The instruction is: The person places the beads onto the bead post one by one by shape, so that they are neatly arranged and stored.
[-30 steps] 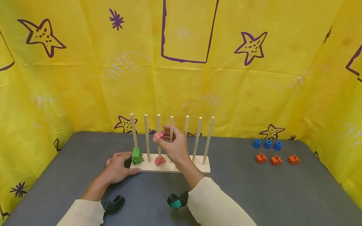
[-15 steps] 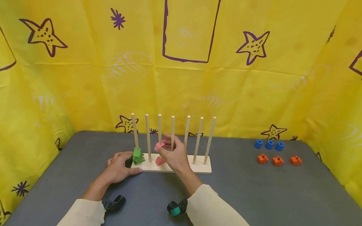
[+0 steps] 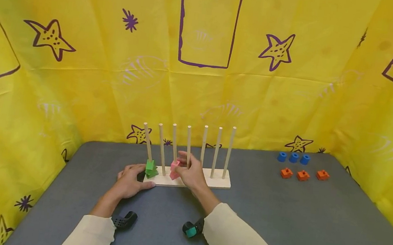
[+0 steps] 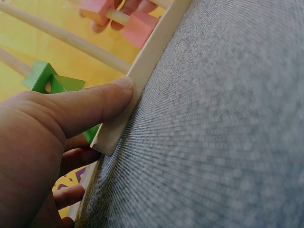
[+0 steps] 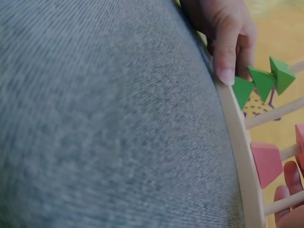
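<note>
A wooden peg board [image 3: 221,180] with several upright pegs stands on the grey table. My left hand [image 3: 128,183] grips its left end, thumb along the front edge and fingers behind. Several green triangular blocks [image 5: 262,83] are stacked on the leftmost peg beside that hand. On the third peg, my right hand [image 3: 192,175] pinches a pink block [image 4: 96,10] threaded on the peg. Below it a second pink block [image 5: 267,164] sits at the base, with a short piece of peg between the two in the wrist views. The second peg holds no block.
Toward the back right of the table [image 3: 273,215] lie a row of blue round blocks [image 3: 294,157] and a row of orange blocks [image 3: 303,176]. A yellow patterned cloth [image 3: 200,90] hangs behind and at the sides. The bare pegs [image 3: 216,154] rise to the right.
My right hand has moved down the third peg, lowering the pink block from mid-peg to close above the lower one. The left hand keeps its hold on the board.
</note>
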`<state>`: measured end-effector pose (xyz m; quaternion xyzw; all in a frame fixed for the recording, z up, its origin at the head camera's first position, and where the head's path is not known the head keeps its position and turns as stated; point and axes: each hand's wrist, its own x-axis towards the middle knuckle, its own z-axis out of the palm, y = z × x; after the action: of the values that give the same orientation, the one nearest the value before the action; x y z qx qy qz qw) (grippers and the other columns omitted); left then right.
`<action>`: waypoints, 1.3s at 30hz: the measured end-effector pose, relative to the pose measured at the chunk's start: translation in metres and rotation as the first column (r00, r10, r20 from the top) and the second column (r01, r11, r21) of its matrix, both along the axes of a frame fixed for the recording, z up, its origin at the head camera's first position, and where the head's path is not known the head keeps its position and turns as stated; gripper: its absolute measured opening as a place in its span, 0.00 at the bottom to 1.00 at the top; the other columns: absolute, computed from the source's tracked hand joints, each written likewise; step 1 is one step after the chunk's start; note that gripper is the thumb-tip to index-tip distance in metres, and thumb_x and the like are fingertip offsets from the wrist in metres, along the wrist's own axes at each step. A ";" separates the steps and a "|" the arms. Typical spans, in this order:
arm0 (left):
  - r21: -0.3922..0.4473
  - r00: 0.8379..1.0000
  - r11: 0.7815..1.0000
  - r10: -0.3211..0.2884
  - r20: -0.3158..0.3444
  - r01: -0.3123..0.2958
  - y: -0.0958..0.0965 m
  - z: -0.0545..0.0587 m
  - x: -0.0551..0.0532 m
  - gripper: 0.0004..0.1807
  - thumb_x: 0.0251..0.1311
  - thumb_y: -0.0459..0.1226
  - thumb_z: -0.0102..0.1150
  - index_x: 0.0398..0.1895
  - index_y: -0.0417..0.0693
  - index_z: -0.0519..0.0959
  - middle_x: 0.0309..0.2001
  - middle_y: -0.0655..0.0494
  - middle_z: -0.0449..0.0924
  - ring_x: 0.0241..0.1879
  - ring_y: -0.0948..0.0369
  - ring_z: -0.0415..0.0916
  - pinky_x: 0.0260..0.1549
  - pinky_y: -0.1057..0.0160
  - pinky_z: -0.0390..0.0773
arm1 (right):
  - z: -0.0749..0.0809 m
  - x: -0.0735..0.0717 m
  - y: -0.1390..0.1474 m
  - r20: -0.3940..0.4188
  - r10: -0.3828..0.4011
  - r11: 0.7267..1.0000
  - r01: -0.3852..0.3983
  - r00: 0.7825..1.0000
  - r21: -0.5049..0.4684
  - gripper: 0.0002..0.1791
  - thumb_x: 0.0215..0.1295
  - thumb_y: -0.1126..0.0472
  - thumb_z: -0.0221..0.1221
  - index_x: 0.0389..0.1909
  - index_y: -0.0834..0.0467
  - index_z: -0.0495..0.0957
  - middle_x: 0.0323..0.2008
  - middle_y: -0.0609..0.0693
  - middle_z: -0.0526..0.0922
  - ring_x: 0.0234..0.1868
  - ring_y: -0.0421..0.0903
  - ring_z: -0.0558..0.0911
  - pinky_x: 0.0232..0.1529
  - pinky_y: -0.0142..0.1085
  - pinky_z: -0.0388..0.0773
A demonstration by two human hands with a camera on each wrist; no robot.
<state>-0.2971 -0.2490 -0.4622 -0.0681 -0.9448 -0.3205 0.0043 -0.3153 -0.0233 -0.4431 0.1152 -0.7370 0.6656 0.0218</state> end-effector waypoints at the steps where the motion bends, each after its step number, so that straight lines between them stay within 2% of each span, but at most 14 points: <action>1: 0.001 1.000 1.000 0.001 0.000 -0.001 0.000 0.000 0.000 0.41 0.53 0.51 0.69 0.65 0.37 0.70 0.64 0.39 0.66 0.64 0.42 0.51 0.57 0.38 0.43 | -0.001 0.000 0.000 0.004 0.002 1.000 -0.002 1.000 -0.002 0.26 0.58 0.73 0.61 0.60 0.62 0.73 0.49 0.55 0.81 0.50 0.52 0.79 0.48 0.41 0.76; 8: -0.002 1.000 1.000 0.002 -0.002 -0.002 0.001 0.001 0.000 0.41 0.53 0.51 0.70 0.65 0.37 0.70 0.64 0.40 0.66 0.65 0.42 0.52 0.57 0.38 0.44 | -0.005 -0.001 0.001 0.017 0.020 0.999 -0.020 1.000 -0.026 0.28 0.56 0.75 0.59 0.60 0.60 0.73 0.49 0.55 0.81 0.50 0.51 0.79 0.45 0.40 0.77; 15: -0.006 1.000 1.000 0.000 -0.003 0.000 0.000 0.000 0.000 0.41 0.53 0.51 0.70 0.65 0.37 0.70 0.64 0.39 0.66 0.65 0.41 0.52 0.57 0.38 0.43 | 0.026 0.025 0.005 0.003 0.060 0.997 -0.060 0.998 -0.040 0.28 0.56 0.80 0.55 0.60 0.71 0.70 0.49 0.66 0.79 0.50 0.61 0.78 0.43 0.40 0.75; 21: -0.007 1.000 1.000 0.001 0.000 -0.001 0.000 0.000 0.000 0.41 0.53 0.51 0.69 0.66 0.37 0.69 0.65 0.39 0.65 0.65 0.41 0.51 0.57 0.38 0.43 | 0.026 0.027 0.006 0.004 0.051 0.998 -0.051 0.999 -0.038 0.27 0.57 0.80 0.54 0.61 0.70 0.69 0.49 0.66 0.79 0.51 0.61 0.78 0.42 0.35 0.75; 24: -0.009 1.000 1.000 0.000 0.000 0.000 0.001 0.000 0.001 0.41 0.53 0.51 0.69 0.66 0.37 0.69 0.65 0.39 0.65 0.65 0.41 0.51 0.57 0.37 0.43 | 0.024 0.026 0.007 -0.002 0.050 0.998 -0.050 0.999 -0.041 0.28 0.56 0.81 0.54 0.61 0.71 0.69 0.50 0.67 0.79 0.53 0.62 0.77 0.44 0.38 0.75; 27: -0.007 1.000 1.000 0.001 -0.001 -0.001 0.001 0.001 0.000 0.41 0.53 0.51 0.69 0.66 0.36 0.69 0.65 0.38 0.65 0.65 0.41 0.51 0.57 0.37 0.43 | 0.014 0.020 0.009 -0.016 0.050 0.998 -0.050 0.999 -0.036 0.29 0.55 0.80 0.54 0.61 0.70 0.68 0.52 0.68 0.77 0.55 0.63 0.75 0.50 0.45 0.74; 30: -0.007 1.000 1.000 0.004 0.000 -0.004 0.001 0.000 0.000 0.41 0.53 0.51 0.70 0.66 0.37 0.69 0.65 0.39 0.65 0.65 0.41 0.51 0.57 0.38 0.43 | 0.003 0.015 0.012 -0.064 0.032 0.999 -0.032 0.997 -0.003 0.31 0.54 0.78 0.56 0.63 0.69 0.68 0.55 0.68 0.76 0.58 0.64 0.73 0.54 0.52 0.70; 32: -0.005 1.000 1.000 0.005 0.001 -0.005 0.001 0.000 0.000 0.41 0.53 0.50 0.70 0.66 0.37 0.69 0.65 0.39 0.65 0.65 0.42 0.51 0.57 0.38 0.43 | -0.001 0.014 0.016 -0.094 0.017 0.999 -0.013 0.995 0.040 0.32 0.54 0.77 0.57 0.64 0.68 0.67 0.57 0.66 0.75 0.60 0.63 0.72 0.57 0.53 0.68; 36: -0.002 1.000 1.000 0.005 -0.003 -0.005 0.001 -0.001 0.001 0.41 0.53 0.50 0.70 0.66 0.37 0.69 0.65 0.39 0.66 0.65 0.42 0.51 0.57 0.39 0.43 | 0.004 0.022 0.027 -0.131 0.019 0.992 -0.002 0.991 0.128 0.33 0.58 0.73 0.57 0.67 0.67 0.65 0.59 0.62 0.75 0.62 0.59 0.71 0.60 0.52 0.64; 39: -0.004 1.000 1.000 0.000 -0.009 0.000 0.001 -0.001 0.001 0.41 0.53 0.51 0.70 0.65 0.37 0.70 0.64 0.39 0.66 0.65 0.42 0.52 0.57 0.38 0.44 | 0.014 0.031 0.036 -0.157 0.031 0.986 -0.004 0.987 0.168 0.31 0.60 0.71 0.57 0.67 0.67 0.65 0.60 0.61 0.74 0.61 0.57 0.72 0.59 0.51 0.65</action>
<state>-0.2960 -0.2479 -0.4632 -0.0693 -0.9454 -0.3182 0.0084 -0.2842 0.0130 -0.4292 0.1758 -0.7850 0.5904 0.0649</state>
